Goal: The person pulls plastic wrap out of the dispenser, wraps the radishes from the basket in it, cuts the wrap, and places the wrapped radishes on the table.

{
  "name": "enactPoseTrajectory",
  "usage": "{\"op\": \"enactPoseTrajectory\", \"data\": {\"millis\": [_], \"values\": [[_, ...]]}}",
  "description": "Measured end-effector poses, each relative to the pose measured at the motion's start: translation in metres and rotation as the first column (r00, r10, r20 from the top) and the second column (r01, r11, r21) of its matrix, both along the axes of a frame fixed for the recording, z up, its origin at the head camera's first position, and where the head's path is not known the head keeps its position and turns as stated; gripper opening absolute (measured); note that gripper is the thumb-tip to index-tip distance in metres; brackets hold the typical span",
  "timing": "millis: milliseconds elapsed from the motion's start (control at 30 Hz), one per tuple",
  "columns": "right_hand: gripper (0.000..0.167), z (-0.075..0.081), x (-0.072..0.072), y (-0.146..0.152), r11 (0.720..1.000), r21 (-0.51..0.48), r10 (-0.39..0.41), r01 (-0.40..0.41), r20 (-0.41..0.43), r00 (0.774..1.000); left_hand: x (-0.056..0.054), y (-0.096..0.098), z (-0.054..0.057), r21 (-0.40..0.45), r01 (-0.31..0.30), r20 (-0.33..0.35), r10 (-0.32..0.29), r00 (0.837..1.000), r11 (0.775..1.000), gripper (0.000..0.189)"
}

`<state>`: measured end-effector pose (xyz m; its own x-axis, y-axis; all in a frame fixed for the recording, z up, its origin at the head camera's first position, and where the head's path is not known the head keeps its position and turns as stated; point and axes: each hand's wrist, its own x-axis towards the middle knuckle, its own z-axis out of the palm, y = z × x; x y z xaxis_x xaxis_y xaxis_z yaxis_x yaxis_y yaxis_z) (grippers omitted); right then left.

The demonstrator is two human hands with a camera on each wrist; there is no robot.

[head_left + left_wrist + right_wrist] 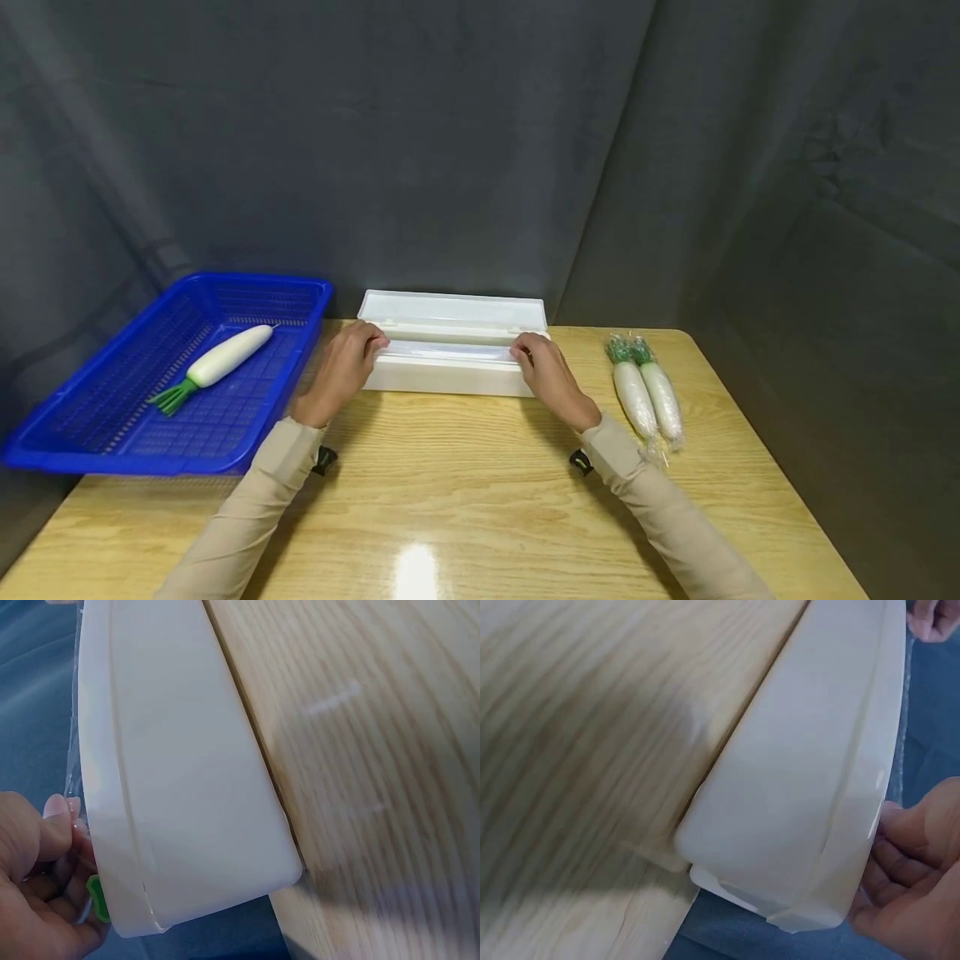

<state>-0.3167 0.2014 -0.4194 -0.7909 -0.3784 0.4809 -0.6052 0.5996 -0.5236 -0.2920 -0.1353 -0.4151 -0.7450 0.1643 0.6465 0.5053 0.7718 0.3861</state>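
A long white cling film dispenser (448,380) stands on the table with its lid (453,311) raised at the back. Clear cling film (450,351) spans its opening. At the left end my left hand (343,367) pinches the film's edge between thumb and fingers; the left wrist view shows the film (73,761) running up from that pinch. My right hand (551,375) pinches the film at the right end, its thumb close against the dispenser in the right wrist view. A small green piece (97,898) shows at the dispenser's left end, beside my left fingers.
On the left a blue plastic basket (138,462) holds one white radish (228,354) with green stalks. Two radishes wrapped in clear film (647,396) lie side by side on the right of the wooden table (465,500). Dark curtain (450,150) hangs behind and at both sides.
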Motion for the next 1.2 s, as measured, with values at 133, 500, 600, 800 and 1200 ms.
{"op": "enactPoseTrajectory", "data": {"millis": [133, 500, 600, 800, 1200], "values": [[0.008, -0.003, 0.006, 0.000, 1.000, 0.003, -0.030, 0.030, -0.059, 0.998, 0.000, 0.001, -0.001, -0.005, 0.010, -0.067, -0.010, 0.998, 1.000, 0.011], [0.003, -0.011, 0.015, 0.007, 1.000, -0.027, -0.011, 0.005, -0.252, 0.968, 0.006, 0.003, 0.000, 0.079, 0.049, -0.146, -0.037, 0.989, 0.996, 0.008], [0.004, -0.009, 0.018, 0.008, 0.998, -0.068, -0.015, -0.003, -0.251, 0.968, 0.009, 0.004, 0.002, 0.094, 0.056, -0.139, -0.043, 0.989, 0.994, 0.007], [0.008, -0.006, 0.024, 0.009, 0.996, -0.090, -0.001, -0.022, -0.252, 0.968, 0.016, 0.004, 0.004, 0.096, 0.039, -0.166, -0.022, 0.986, 0.995, 0.006], [0.005, -0.004, 0.036, 0.011, 0.995, -0.086, 0.012, -0.042, -0.332, 0.943, 0.022, 0.004, 0.002, 0.124, 0.022, -0.195, 0.002, 0.981, 0.992, 0.005]]}}
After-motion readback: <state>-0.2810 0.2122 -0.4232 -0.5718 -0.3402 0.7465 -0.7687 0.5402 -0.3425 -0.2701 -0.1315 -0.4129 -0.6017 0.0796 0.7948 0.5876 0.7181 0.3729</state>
